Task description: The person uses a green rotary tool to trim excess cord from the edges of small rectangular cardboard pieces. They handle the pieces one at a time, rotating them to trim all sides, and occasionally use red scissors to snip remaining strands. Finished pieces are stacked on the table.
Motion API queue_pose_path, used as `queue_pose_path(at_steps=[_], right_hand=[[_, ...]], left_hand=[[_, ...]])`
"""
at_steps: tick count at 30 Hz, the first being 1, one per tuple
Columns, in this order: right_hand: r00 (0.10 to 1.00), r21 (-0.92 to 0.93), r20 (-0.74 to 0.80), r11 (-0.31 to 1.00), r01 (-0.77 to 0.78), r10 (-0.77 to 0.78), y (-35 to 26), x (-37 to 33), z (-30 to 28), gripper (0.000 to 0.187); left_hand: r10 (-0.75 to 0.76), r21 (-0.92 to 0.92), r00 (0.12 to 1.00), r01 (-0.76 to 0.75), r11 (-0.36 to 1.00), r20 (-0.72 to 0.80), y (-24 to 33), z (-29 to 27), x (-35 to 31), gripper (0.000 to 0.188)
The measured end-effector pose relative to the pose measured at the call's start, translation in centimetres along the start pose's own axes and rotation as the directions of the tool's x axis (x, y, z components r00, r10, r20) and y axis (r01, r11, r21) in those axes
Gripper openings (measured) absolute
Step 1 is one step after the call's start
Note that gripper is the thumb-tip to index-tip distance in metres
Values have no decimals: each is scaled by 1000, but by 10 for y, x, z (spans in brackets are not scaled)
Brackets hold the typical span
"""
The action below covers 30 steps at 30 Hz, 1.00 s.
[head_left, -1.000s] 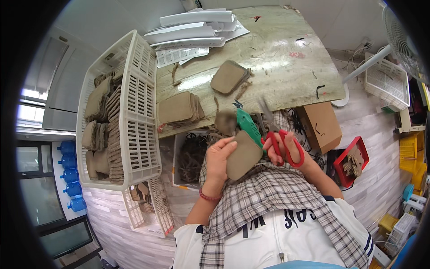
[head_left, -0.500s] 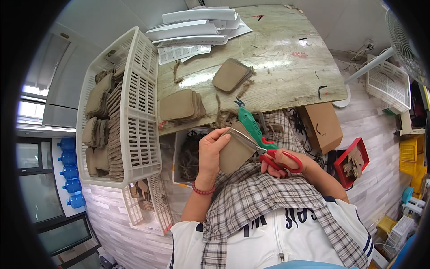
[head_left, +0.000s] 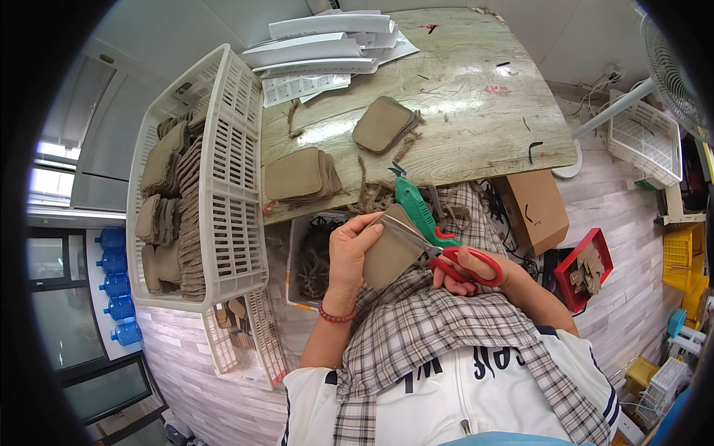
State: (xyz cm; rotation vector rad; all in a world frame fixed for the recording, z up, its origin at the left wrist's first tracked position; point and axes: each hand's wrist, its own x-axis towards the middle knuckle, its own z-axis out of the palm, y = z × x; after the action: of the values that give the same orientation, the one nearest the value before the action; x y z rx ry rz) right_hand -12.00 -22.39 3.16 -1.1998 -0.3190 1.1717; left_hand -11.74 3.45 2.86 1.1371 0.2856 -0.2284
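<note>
Between the thumb and fingers of my left hand (head_left: 352, 245) is a tan rounded fabric pad (head_left: 391, 256), tilted in front of my apron. My right hand (head_left: 465, 272) is closed round the red handles of a pair of scissors (head_left: 491, 269). Their blades lie along the pad's upper right edge, with the tips close to my left fingers. Just behind the pad is a green hand-held cutter (head_left: 416, 207) with a dark pointed head. Tan scraps (head_left: 377, 197) lie beside it at the table's near edge.
Stacked pads (head_left: 297, 175) and a smaller pile (head_left: 383, 125) lie on the table (head_left: 461, 97), with papers (head_left: 320, 52) at the back. A white crate (head_left: 236, 171) of pads stands left. A scrap bin (head_left: 296, 260) is below; a cardboard box (head_left: 537, 212) and red tray (head_left: 608, 253) are right.
Both hands stay in nearly the same place. The scissor blades have shifted very slightly against the pad's edge.
</note>
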Motion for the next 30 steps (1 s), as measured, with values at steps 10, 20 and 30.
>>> queue_pose_path(at_steps=[10, 20, 30], right_hand=[[1000, 30, 2, 999, -26, 25, 0, 0, 0, 90], [994, -173, -29, 979, 103, -110, 16, 10, 1, 66], [993, -109, 68, 988, 105, -98, 16, 8, -9, 87]], left_hand=[[9, 64, 1000, -9, 998, 3, 3, 1, -1, 24], [-66, -27, 998, 65, 997, -7, 2, -1, -2, 21], [-161, -152, 986, 167, 974, 50, 9, -3, -5, 19]])
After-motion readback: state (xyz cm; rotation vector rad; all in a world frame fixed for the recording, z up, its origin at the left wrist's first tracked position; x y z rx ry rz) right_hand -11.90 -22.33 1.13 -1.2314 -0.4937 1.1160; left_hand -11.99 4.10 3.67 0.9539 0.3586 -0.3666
